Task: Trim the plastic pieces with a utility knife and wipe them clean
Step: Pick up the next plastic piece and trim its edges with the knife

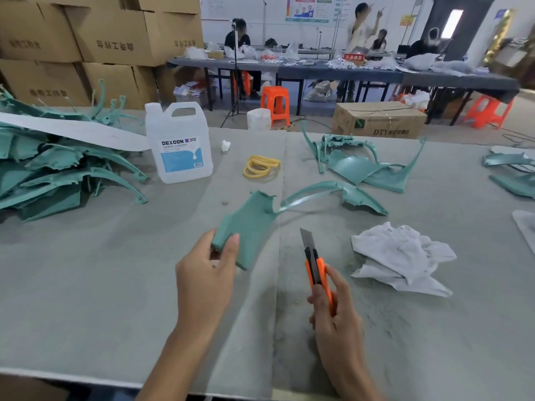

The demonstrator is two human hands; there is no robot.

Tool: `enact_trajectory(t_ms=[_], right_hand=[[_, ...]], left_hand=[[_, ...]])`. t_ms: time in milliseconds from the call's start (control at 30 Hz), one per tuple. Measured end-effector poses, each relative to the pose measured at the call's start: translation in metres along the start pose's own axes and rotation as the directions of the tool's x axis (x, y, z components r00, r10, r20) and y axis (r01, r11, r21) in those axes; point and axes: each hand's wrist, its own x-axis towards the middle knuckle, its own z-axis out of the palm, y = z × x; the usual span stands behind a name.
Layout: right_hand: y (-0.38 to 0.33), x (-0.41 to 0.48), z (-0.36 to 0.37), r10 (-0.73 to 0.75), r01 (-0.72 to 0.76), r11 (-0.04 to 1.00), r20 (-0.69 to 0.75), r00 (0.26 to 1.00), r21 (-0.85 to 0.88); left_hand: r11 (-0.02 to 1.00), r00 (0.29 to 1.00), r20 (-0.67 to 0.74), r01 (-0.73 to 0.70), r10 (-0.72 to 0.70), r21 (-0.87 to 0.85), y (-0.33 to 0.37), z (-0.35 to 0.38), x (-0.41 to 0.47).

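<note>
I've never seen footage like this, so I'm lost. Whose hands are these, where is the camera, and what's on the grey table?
No machine: a person works bare-handed, filmed by one wide-angle camera worn on the head, looking down. The left hand grips a teal plastic piece; the right hand holds an orange utility knife, blade out, not touching the piece. On the table lie a white cloth, a clear jug, yellow bands and more teal pieces.

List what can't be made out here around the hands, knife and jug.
All head view.
Jug label's small print: too small.
Plastic piece near corner: covered by left hand.
Utility knife handle's rear: hidden inside right hand.
Teal pile: cut off by left edge.
Far workers: blurred.
</note>
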Motion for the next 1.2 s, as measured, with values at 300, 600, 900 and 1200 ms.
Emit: enact_trajectory(t_ms=[300,600,900,1200], right_hand=[[-0.008,0.008,0.020,-0.009,0.010,0.995,-0.003,1.000,0.102],[-0.017,0.000,0.014,-0.074,0.074,0.997,0.063,0.995,0.000],[-0.018,0.003,0.017,-0.098,0.112,0.990,0.145,0.985,-0.090],[-0.026,-0.002,0.016,-0.160,0.189,0.940,0.122,0.980,-0.283]], left_hand=[[0.934,0.954,0.261,-0.221,0.148,0.281,0.002,0.021,-0.026],[0.960,0.939,0.340,-0.138,0.049,0.242,0.003,0.020,-0.033],[0.930,0.939,0.325,-0.216,0.114,0.297,-0.010,0.006,-0.014],[0.940,0.945,0.320,-0.166,0.066,0.298,-0.030,0.004,-0.024]])
